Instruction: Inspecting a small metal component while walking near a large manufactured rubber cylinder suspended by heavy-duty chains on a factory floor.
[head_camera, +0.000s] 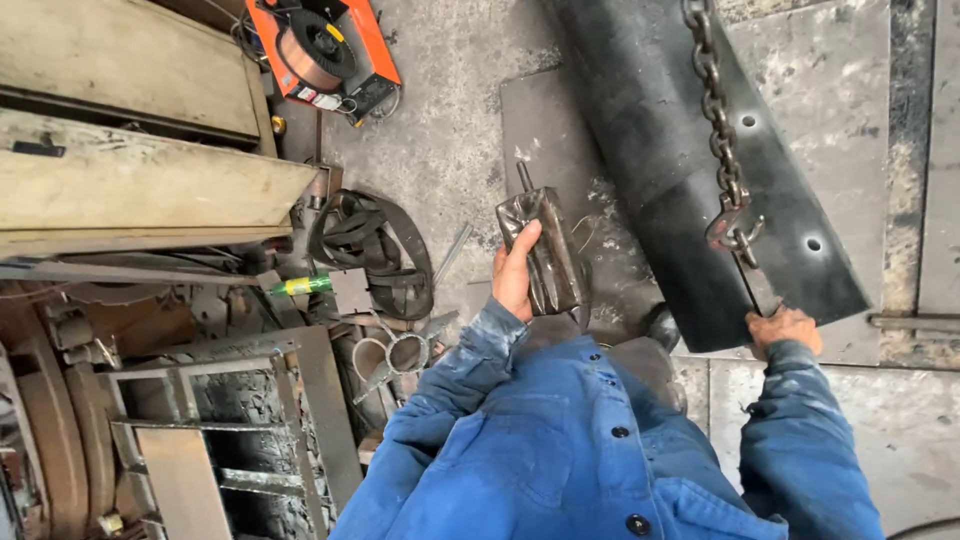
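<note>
Gripping a dented dark metal block (545, 250) in our left hand (515, 280), fingers clamped round its side, we hold it up above the concrete floor (450, 130), clear of the scrap. Our right hand (785, 328) closes on the near edge of a long black plate (690, 150), which hangs from a chain (720, 130) with a hook (735, 232), seemingly to steady it

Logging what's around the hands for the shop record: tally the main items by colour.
Black: 1, the long plate the right hand touches
Grey metal: 2, the chain with hook and the block in the left hand
Orange: 1, the wire-feed machine
Green: 1, the small bottle
Total: 5
</note>
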